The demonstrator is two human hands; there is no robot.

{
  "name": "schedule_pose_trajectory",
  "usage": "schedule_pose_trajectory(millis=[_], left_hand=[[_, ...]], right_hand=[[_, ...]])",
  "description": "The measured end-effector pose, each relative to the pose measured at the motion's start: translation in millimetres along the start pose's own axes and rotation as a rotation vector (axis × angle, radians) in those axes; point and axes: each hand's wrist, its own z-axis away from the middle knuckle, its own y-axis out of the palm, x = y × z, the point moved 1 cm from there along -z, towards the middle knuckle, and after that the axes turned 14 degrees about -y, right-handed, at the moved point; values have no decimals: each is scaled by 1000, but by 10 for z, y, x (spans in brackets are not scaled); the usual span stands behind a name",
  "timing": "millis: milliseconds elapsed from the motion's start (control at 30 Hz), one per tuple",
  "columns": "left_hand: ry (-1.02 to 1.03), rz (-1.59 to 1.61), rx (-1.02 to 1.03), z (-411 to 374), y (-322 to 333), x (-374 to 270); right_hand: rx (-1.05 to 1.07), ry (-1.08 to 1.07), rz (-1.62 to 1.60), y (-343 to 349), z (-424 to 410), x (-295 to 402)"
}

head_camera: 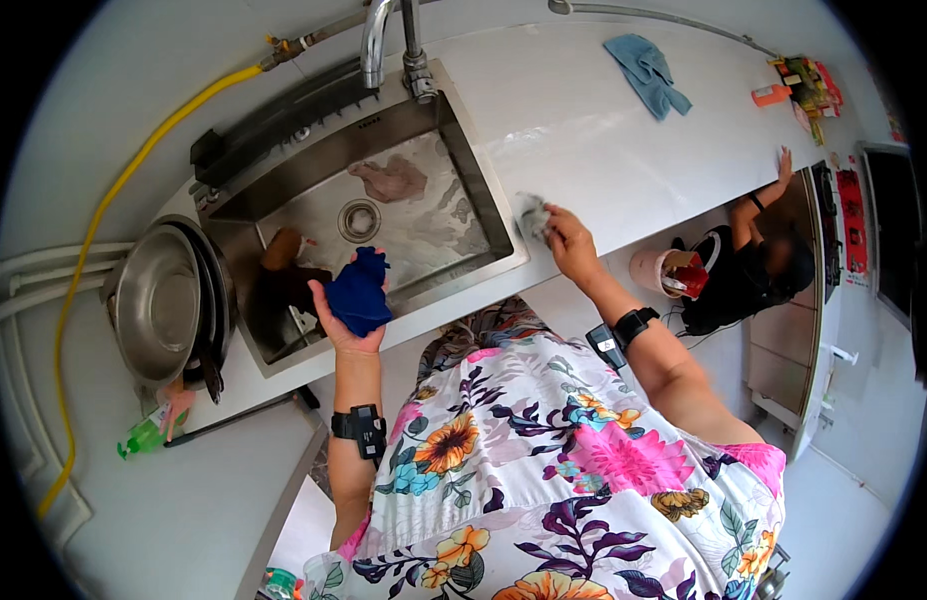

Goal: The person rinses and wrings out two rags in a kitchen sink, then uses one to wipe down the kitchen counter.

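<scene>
My left hand [351, 319], palm up, holds a bunched dark blue cloth [360, 292] over the near side of a stainless steel sink [463, 161]. In my right hand [568, 236] is a grey, fluffy-looking scouring pad or wad [534, 216], at the white countertop [553, 142] just right of the sink's rim. A wet, pinkish-brown cloth-like thing [392, 178] lies in the basin behind the drain strainer [359, 220]. Farther left in the basin are a brown object [282, 250] and something dark, whose kinds I cannot tell.
Nested metal pans [159, 307] stand left of the sink, near a green bottle [144, 433]. A chrome faucet [375, 52] rises behind. A blue-grey cloth [647, 73] and an orange bottle [771, 94] lie on the counter. Below it, at right, a person [741, 277] is beside a pink bucket [647, 271].
</scene>
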Motion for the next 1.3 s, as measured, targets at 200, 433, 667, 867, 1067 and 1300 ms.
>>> schedule_pose_trajectory(millis=[200, 433, 667, 867, 1067, 1300], left_hand=[[81, 34, 59, 169, -205, 109], [116, -26, -25, 398, -397, 47], [286, 80, -108, 914, -607, -129], [304, 210, -7, 674, -506, -141], [296, 179, 48, 542, -266, -85], [297, 220, 10, 685, -564, -77]], right_hand=[[194, -139, 278, 367, 339, 93], [169, -160, 429, 370, 145, -197], [-286, 328, 786, -543, -258, -1490], [-244, -235, 519, 362, -992, -599], [231, -407, 414, 450, -372, -134], [-256, 176, 804, -501, -1080, -1253]])
